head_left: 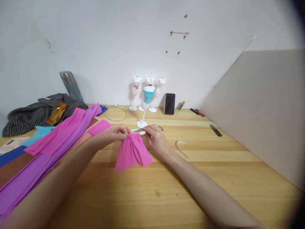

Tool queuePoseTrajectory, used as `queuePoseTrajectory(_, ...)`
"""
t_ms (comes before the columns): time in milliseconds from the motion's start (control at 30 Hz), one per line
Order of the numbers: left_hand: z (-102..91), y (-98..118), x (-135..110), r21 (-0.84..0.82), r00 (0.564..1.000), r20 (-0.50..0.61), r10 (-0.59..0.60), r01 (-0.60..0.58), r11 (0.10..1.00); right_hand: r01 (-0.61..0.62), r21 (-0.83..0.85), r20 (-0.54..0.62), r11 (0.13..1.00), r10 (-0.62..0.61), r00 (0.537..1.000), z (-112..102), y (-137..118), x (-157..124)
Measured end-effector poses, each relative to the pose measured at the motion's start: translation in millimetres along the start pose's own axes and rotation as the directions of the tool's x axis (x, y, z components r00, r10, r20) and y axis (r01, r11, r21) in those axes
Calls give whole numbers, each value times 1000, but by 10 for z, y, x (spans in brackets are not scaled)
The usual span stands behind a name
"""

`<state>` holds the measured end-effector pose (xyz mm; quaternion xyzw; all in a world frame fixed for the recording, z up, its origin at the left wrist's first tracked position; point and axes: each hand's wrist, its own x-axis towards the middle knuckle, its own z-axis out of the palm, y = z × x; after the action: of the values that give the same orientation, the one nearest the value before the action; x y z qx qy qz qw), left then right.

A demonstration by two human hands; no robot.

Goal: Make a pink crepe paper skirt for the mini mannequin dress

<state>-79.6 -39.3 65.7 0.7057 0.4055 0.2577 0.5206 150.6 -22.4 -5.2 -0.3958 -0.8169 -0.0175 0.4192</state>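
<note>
A small pink piece [133,152], gathered into pleats along its top like a doll's skirt, hangs between my hands above the table. My left hand [117,132] is closed, thumb and fingers pinching its upper left corner. A narrow white strip [142,133] runs along the gathered edge, and my right hand [155,137] is closed on its right end. Just beyond my fingers stands a white mini dress form [147,106] wrapped in a turquoise top [149,95]. Part of a ring-shaped item [159,127] shows behind my right hand.
Several sheets of coloured crepe-like material [62,143] cover the left side, near a striped cloth [30,114] and a bottle [71,86]. More dress forms [136,90] and a phone [169,104] stand by the wall. Snips [215,130] and a curved pale strip [181,149] lie right.
</note>
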Motion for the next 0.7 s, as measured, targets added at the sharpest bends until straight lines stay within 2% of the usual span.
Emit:
queuePoseTrajectory(100,-25,-37,-12,-19,1000,9,17,-17,1000,4,40,14,999,-4,1000,-7,-12,6)
queuePoseTrajectory(267,-49,-139,-1,-122,993,114,40,-26,992,-2,92,32,996,-1,999,-14,-30,-1)
queuePoseTrajectory(467,-63,-142,-6,-72,985,171,36,-24,997,23,158,37,987,-29,999,-14,-12,14)
queuePoseTrajectory(700,-66,-105,-26,-36,988,146,46,-41,998,26,216,3,976,-27,1000,-18,2,36)
